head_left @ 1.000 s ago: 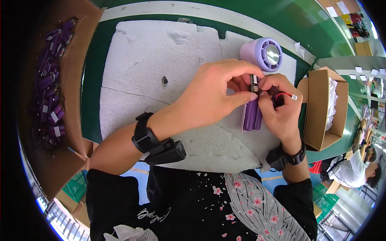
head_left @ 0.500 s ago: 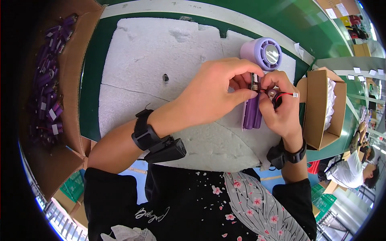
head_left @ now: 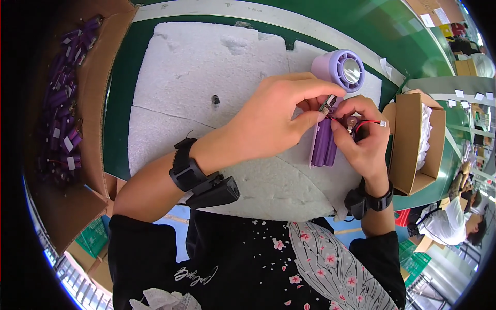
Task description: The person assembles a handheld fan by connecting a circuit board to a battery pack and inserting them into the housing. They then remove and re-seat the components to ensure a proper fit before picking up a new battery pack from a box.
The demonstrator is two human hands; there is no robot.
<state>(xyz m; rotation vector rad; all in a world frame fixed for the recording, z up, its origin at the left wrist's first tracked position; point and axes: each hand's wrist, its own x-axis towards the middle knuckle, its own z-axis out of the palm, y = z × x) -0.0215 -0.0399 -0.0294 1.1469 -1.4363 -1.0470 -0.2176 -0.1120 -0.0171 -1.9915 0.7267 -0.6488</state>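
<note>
My left hand (head_left: 276, 113) pinches a small circuit board (head_left: 327, 105) between thumb and fingertips, tilted above a pair of purple cylinders (head_left: 324, 144). These look like battery cells, with a pale shell edge along their left side. The round lavender head of a small fan (head_left: 338, 70) lies just beyond my fingers. My right hand (head_left: 368, 144) is closed beside the board, with red and black wires (head_left: 366, 122) running through its fingers to a white connector (head_left: 383, 123). A small round part (head_left: 352, 121) shows between the right fingers; its kind is unclear.
A white foam sheet (head_left: 186, 77) covers the green bench under the work. At left, a deep cardboard box (head_left: 95, 103) holds many purple battery packs (head_left: 64, 98). A smaller open carton (head_left: 405, 144) with white wrapping stands at right. A person (head_left: 447, 222) sits farther right.
The circuit board has tipped from nearly upright to leaning right, lifted slightly by my left fingers. My right hand has stayed almost in place, still gripping the wires.
</note>
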